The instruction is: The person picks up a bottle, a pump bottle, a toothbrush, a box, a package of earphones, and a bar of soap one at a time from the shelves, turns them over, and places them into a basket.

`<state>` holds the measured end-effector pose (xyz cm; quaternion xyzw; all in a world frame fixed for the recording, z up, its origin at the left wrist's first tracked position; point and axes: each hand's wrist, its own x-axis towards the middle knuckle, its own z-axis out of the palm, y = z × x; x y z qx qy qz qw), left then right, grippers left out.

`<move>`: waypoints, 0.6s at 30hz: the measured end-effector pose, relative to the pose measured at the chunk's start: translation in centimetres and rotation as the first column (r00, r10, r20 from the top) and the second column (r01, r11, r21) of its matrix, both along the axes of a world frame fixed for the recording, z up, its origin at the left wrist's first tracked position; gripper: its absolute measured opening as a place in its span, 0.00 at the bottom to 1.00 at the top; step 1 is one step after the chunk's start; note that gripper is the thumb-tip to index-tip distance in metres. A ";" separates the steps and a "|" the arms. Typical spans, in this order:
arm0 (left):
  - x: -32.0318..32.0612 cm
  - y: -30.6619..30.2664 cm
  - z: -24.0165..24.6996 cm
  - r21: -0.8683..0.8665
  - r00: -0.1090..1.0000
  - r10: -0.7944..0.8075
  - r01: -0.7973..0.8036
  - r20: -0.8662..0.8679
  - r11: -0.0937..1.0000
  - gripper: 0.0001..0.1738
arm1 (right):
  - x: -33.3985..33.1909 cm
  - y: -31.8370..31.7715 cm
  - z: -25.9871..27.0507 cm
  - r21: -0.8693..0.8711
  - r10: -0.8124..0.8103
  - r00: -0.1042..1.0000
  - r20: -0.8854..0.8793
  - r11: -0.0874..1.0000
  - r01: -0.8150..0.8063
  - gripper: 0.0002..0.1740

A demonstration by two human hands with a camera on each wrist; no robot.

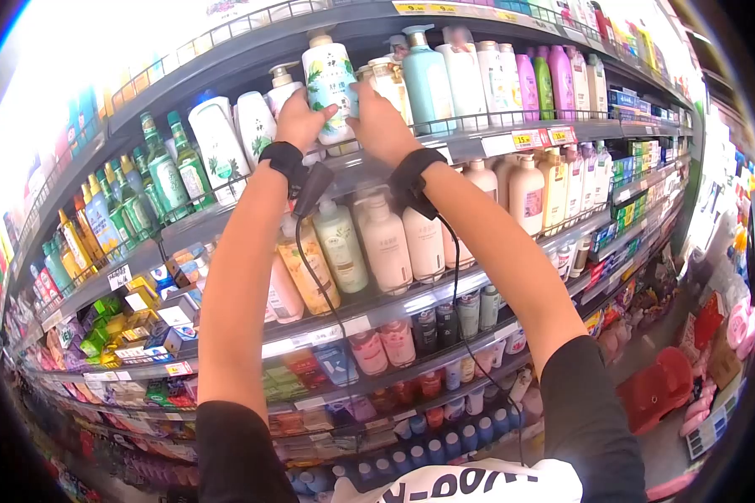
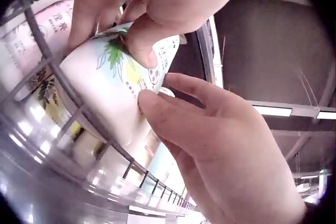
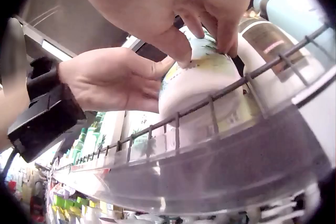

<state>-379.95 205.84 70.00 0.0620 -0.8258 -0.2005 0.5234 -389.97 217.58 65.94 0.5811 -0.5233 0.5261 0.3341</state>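
Left hand point(image 1: 300, 126) and right hand point(image 1: 379, 124) are both clamped on a white bottle point(image 1: 327, 65) with green leaves on it, thumbs on the front, so it's smack between them with its cap sticking up above. A pale blue pump bottle point(image 1: 429, 84) stands off to the right of the right hand, another leafy bottle point(image 1: 256, 130) is left of the left one, and a wire rail point(image 3: 211, 99) runs below both.

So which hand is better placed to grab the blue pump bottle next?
Probably the right hand: it grips the side of the white bottle nearer the blue pump bottle, while the left hand is on the far side.
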 end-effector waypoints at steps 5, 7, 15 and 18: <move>-0.1 0.7 0.0 0.205 0.993 -0.100 0.084 0.068 0.975 0.29 | -0.7 -1.5 -1.6 -0.101 -0.051 0.988 -0.148 0.994 0.036 0.27; -0.6 0.2 -0.2 0.197 0.990 -0.132 0.121 0.041 0.973 0.29 | -0.9 -1.6 -2.0 -0.140 -0.059 0.985 -0.163 0.990 0.036 0.29; -1.8 -2.2 -2.3 -0.113 0.999 0.034 -0.036 -0.015 0.993 0.33 | -0.5 -1.4 -4.0 -0.041 -0.103 0.991 -0.090 0.994 0.100 0.27; -1.2 -1.5 -2.0 -0.105 0.999 0.003 0.002 0.040 0.994 0.32 | -0.4 -1.6 -4.6 -0.139 -0.106 0.987 -0.124 0.986 0.089 0.26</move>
